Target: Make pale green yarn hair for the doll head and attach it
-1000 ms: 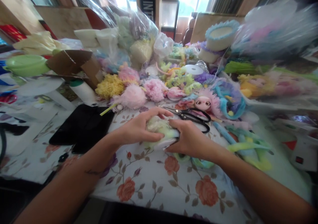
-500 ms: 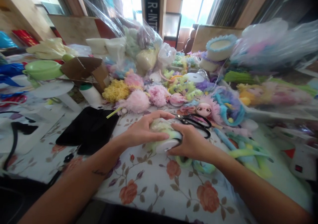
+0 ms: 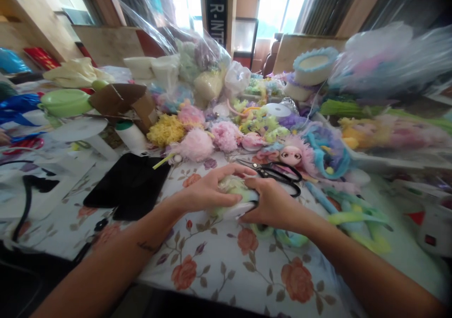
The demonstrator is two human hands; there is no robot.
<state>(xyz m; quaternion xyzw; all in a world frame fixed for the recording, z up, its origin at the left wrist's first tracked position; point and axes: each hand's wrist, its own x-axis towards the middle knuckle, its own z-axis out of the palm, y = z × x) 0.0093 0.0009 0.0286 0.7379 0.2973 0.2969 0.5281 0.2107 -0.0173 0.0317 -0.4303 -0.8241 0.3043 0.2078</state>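
Both hands hold a round piece with a pale green, fluffy top and a smooth white side facing down; its exact kind is hard to make out. Around its left and far side curve the fingers of my left hand, the thumb lying across the front. My right hand grips the other side, covering part of it. Just beyond my right hand lie black-handled scissors. Pale green and blue fuzzy strips rest on the flowered tablecloth under my right wrist.
A pink-haired doll head and several fluffy pompoms, one pale pink, fill the table behind. A black flat pad lies to the left, near a thread cone. Blue and yellow fuzzy strips and a white device are at right.
Both hands keep their hold on the round piece, which has tilted slightly so less of its white side shows. The whole view has shifted a little to the right.
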